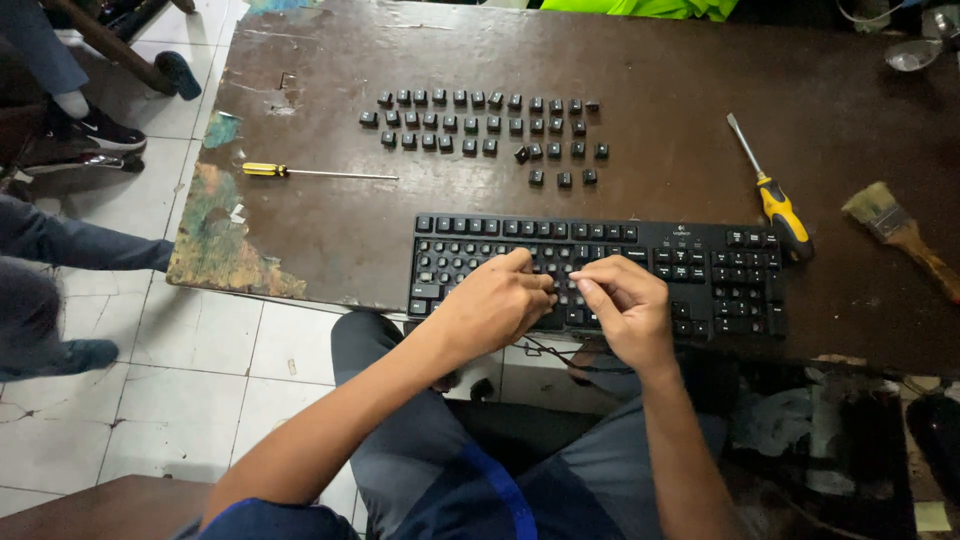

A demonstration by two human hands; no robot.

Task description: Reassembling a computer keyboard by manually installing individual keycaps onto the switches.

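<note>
Our 2 hands, left (497,300) & right (622,305), fingers curled, pinching at keys mid black keyboard (700,250), loose keycaps (480,125) on surface beyond.

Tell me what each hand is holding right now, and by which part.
Both the left hand and right hand rest fingertips on the black keyboard; whether either pinches a keycap cannot be told.

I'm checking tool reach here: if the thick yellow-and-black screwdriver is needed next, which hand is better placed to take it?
Likely the right hand. It rests on the keyboard nearer its right end, and the yellow-and-black screwdriver lies just beyond that end. The left hand sits further left and would have to cross over.
</note>
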